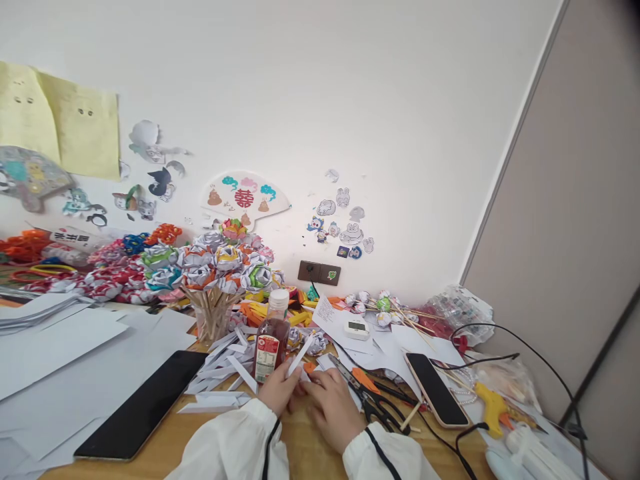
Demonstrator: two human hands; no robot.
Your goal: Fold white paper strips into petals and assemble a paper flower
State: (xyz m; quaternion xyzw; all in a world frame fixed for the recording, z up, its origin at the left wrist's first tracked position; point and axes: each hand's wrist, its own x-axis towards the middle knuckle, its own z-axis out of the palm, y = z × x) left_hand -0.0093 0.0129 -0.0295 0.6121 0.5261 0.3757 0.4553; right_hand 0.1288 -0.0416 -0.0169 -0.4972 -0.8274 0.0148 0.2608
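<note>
My left hand [279, 388] pinches a folded white paper strip [301, 353], which points up and to the right. Close beside it, my right hand [334, 405] has its fingers curled around the strip's lower end; the fingertips are partly hidden. Just behind my left hand stands a glass bottle [267, 358] with a white cap and a red label. Several more folded paper strips [217, 402] lie in a pile left of the bottle. Black-handled scissors [377, 405] rest open to the right of my right hand.
A black tablet [143, 407] and white paper sheets [55, 360] lie at left. Behind, paper flowers [215, 260] stand in a cup [207, 323]. At right are a phone [437, 390], a white timer [357, 327], cables, and a yellow glue gun [491, 408].
</note>
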